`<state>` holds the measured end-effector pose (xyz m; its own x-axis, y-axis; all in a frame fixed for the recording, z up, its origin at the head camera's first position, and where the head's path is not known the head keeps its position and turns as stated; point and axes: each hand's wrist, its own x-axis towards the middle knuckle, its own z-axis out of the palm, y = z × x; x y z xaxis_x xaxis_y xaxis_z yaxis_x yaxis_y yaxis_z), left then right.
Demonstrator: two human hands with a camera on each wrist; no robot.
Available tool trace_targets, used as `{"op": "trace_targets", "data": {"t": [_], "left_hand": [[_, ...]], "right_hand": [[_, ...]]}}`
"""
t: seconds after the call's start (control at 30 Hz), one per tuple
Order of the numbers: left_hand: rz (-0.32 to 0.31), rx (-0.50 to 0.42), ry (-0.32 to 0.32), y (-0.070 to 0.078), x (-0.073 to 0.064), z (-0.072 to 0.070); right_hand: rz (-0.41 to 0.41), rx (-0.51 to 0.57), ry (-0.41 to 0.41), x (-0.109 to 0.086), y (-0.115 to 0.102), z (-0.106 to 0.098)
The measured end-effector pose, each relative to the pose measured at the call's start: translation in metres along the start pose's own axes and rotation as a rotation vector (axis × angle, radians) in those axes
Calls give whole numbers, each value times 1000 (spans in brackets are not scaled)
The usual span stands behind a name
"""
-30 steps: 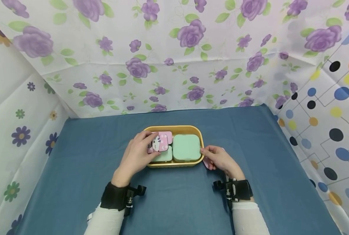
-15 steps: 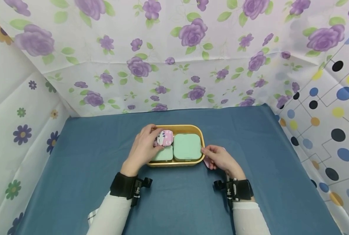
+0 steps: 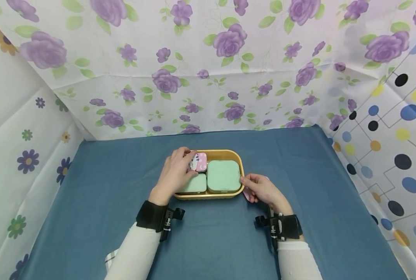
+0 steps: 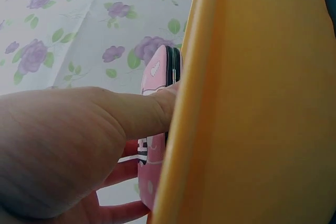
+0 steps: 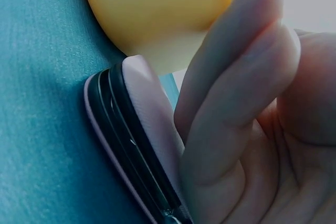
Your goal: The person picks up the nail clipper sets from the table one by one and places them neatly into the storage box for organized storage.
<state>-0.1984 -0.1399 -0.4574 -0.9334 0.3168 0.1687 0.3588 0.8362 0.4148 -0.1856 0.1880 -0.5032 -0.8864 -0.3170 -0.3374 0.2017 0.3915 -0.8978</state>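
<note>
My left hand point(image 3: 174, 170) holds a small pink zip case point(image 3: 200, 162) with a cartoon print over the back left of a yellow plastic tray point(image 3: 211, 196). The left wrist view has the thumb on its near side and fingers on the other, with the case's black zipped edge point(image 4: 172, 66) rising past the rim. At the tray's right end, my right hand point(image 3: 263, 190) pinches the rim between thumb and finger. Below that hand, another pink zip case point(image 5: 149, 103) lies on the blue cloth beside the tray, partly hidden by the fingers.
Inside the tray sit a large mint-green square box point(image 3: 223, 176) at the right and a smaller mint-green box point(image 3: 196, 184) at the front left. A checked cloth corner point(image 3: 110, 258) shows beside the left sleeve. Flowered sheets point(image 3: 180, 101) wall the back.
My left hand has moved back and slightly right with the pink zip case, which now covers the pink item seen behind it earlier. My right hand has stayed at the rim.
</note>
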Motion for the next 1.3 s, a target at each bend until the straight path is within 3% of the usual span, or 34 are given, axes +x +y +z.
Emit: {"op": "trace_targets", "data": {"t": [0.33, 0.83, 1.07, 1.3], "left_hand": [[-52, 25, -38, 5, 6, 4], [-61, -5, -109, 1, 6, 9], [-72, 59, -136, 1, 6, 11], [-67, 105, -119, 2, 5, 12]], "right_hand": [[2, -2, 8, -1, 0, 0], [-12, -10, 8, 0, 1, -1], [-8, -8, 9, 0, 1, -1], [-11, -4, 15, 1, 1, 1]]}}
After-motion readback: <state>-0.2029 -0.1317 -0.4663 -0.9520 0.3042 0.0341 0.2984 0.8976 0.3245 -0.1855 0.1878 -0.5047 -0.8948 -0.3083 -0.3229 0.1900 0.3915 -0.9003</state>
